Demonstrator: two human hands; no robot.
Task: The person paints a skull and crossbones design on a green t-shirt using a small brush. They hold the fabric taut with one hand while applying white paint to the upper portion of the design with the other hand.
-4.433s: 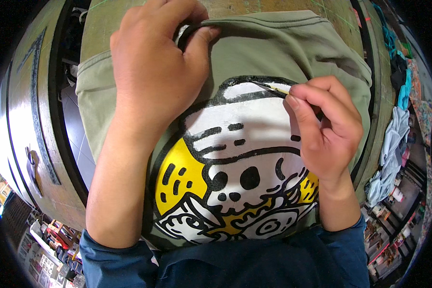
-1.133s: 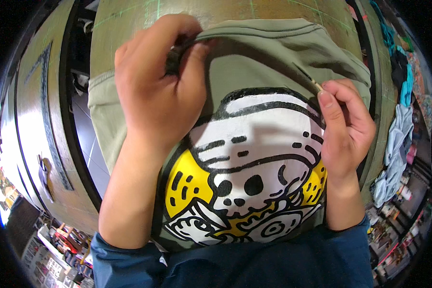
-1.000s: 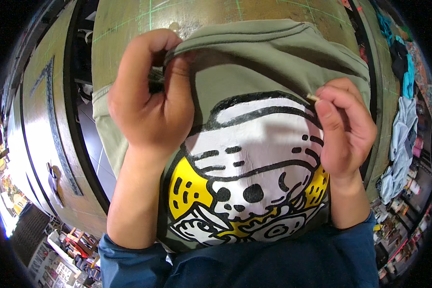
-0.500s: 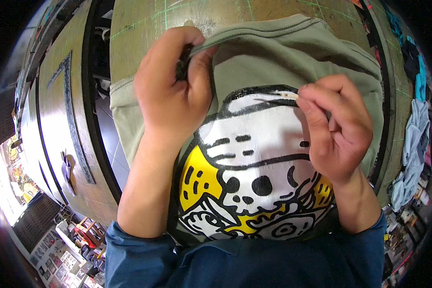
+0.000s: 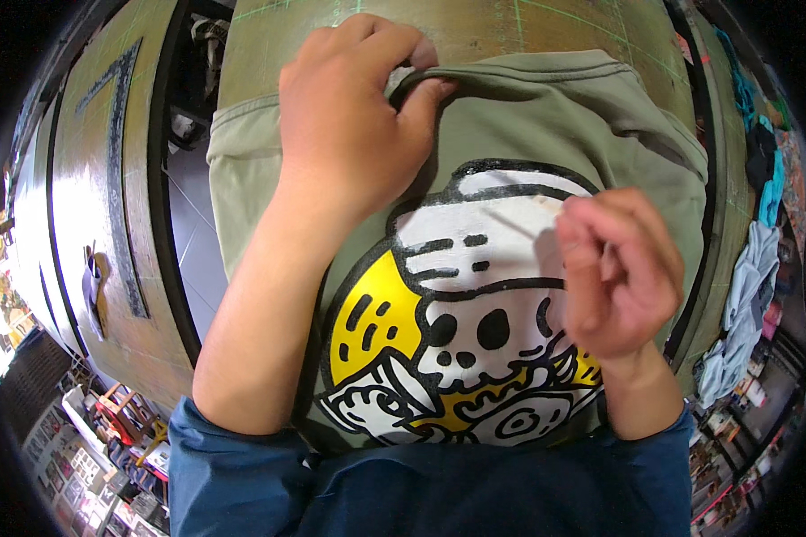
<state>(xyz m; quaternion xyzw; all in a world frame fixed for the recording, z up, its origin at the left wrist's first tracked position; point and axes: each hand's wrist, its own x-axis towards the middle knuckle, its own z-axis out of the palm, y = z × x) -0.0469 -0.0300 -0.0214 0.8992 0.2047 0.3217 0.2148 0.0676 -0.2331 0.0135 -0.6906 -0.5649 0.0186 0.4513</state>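
An olive-green T-shirt (image 5: 501, 116) lies spread in front of me. It bears a large cartoon print (image 5: 484, 304) of a skull in white, yellow and black. My left hand (image 5: 354, 116) pinches the shirt's far edge between thumb and fingers, lifting the fabric a little there. Over the right side of the print hovers my right hand (image 5: 627, 268), thumb and fingertips pressed together and slightly blurred. Whatever slim thing may sit in that pinch is too small to name. A thin dark line, perhaps a shadow, crosses the white area beside those fingertips.
Under the shirt is a worn board (image 5: 287, 54) with green grid lines. A second board (image 5: 81, 206) stands to the left, bearing a black corner-shaped mark, past a gap showing floor tiles (image 5: 197, 215). Pale blue cloths (image 5: 743, 304) hang at the right.
My left hand has shifted right along the shirt's edge, keeping its pinch. My right hand has dropped slightly toward me, fingers still together. The lifted edge has sunk somewhat.
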